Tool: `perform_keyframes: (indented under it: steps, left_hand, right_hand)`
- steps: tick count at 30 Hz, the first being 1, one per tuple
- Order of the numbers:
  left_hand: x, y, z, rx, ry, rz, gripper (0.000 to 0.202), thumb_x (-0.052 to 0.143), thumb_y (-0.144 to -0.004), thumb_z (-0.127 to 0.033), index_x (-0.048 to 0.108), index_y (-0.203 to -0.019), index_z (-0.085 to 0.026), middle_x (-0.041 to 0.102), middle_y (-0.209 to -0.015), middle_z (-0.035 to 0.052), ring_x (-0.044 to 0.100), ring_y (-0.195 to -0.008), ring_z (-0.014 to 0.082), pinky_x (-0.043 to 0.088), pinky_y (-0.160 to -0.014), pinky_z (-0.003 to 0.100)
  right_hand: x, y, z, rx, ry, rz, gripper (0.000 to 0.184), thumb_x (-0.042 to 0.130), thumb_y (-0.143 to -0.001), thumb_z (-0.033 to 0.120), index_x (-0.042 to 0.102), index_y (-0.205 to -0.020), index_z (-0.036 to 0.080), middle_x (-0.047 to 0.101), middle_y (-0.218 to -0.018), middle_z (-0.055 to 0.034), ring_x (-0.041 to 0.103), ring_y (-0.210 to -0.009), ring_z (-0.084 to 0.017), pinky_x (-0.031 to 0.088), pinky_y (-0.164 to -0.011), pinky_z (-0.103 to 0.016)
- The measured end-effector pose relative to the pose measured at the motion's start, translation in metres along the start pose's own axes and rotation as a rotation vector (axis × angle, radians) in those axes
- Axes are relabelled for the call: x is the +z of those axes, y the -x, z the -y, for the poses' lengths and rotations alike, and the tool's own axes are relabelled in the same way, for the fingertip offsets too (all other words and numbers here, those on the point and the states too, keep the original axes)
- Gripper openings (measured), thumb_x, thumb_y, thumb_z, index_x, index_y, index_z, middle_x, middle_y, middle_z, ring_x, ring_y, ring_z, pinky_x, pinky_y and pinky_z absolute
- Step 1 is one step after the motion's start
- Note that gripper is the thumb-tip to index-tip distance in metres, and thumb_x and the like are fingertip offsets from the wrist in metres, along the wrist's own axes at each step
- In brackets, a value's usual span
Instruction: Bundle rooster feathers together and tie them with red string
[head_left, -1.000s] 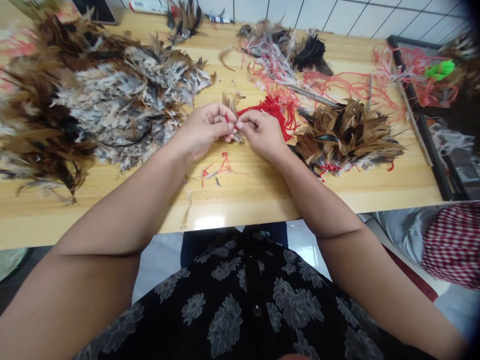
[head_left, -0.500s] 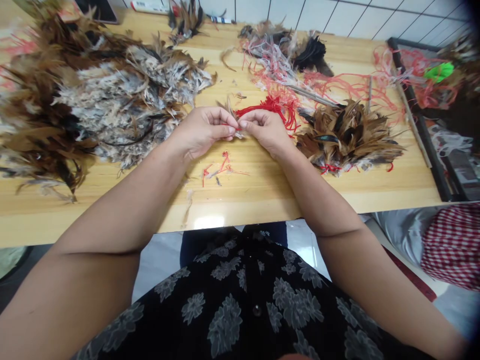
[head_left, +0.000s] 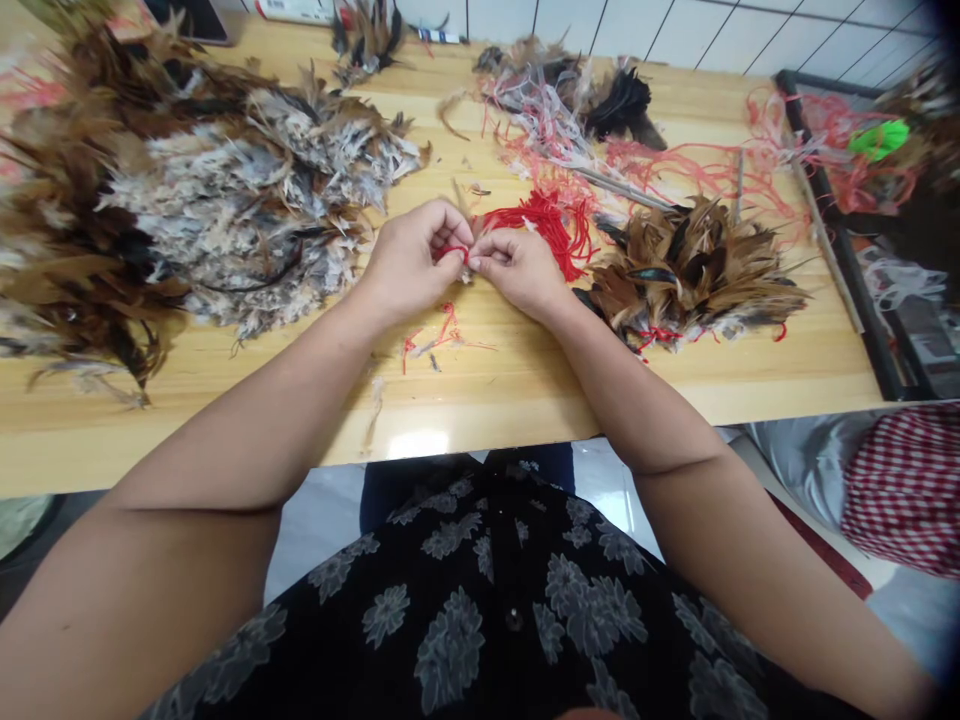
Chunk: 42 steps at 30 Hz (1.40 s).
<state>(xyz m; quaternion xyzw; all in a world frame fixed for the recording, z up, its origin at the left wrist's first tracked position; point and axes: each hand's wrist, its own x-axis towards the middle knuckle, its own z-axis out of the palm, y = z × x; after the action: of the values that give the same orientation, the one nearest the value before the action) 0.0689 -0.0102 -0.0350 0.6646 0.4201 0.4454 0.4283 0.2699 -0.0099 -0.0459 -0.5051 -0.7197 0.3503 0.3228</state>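
My left hand (head_left: pixel 418 258) is closed, its thumb and fingers pinching a piece of red string (head_left: pixel 454 251). Against its fingertips my right hand (head_left: pixel 523 268) also pinches; the same small piece seems to be between them, mostly hidden by the fingers. A thin brownish feather tip (head_left: pixel 459 194) pokes up behind the left fingers. Just beyond the right hand lies a bundle of red strings (head_left: pixel 551 228). On the table in front of the hands are red string scraps (head_left: pixel 448 327).
A large heap of brown and grey-white feathers (head_left: pixel 225 210) covers the left side. To the right lies a pile of brown feather bunches (head_left: pixel 697 260). Pink and white plastic strips (head_left: pixel 540 110) spread behind, and a dark-framed tray (head_left: pixel 840 250) stands at the right.
Both hands have shifted slightly; the left fingers have curled in more, with red string showing at the thumb. The feather behind them shows less than before.
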Motion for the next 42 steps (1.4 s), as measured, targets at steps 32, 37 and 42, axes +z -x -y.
perform_keyframes:
  steps: [32,37,42]
  left_hand:
    - [-0.011,-0.003,0.014,0.072,-0.086,0.049,0.032,0.085,-0.087,0.005,0.081,-0.09,-0.026,0.075,-0.081,-0.0008,0.067,-0.075,0.0222,0.05,-0.071,0.036]
    - [-0.012,-0.003,0.012,0.051,-0.08,0.081,0.03,0.089,-0.087,0.004,0.083,-0.084,-0.025,0.073,-0.078,0.0002,0.065,-0.076,0.0237,0.048,-0.073,0.037]
    - [-0.017,-0.004,0.011,0.118,-0.178,0.112,0.03,0.09,-0.089,0.003,0.082,-0.08,-0.025,0.072,-0.076,0.0002,0.067,-0.08,0.0255,0.048,-0.076,0.038]
  right_hand:
    - [0.002,-0.005,-0.007,0.029,-0.113,0.008,0.01,0.076,-0.105,0.017,0.073,-0.095,0.019,0.064,-0.079,0.0033,0.049,-0.072,-0.012,0.039,-0.074,-0.029]
    - [-0.003,-0.003,0.0,0.001,0.046,0.035,0.013,0.068,-0.104,0.013,0.068,-0.094,0.02,0.073,-0.091,-0.0015,0.066,-0.089,-0.017,0.05,-0.089,-0.033]
    - [-0.007,-0.005,-0.002,-0.024,0.269,0.035,0.015,0.061,-0.104,0.009,0.064,-0.1,0.023,0.08,-0.112,-0.0076,0.073,-0.115,-0.026,0.057,-0.109,-0.041]
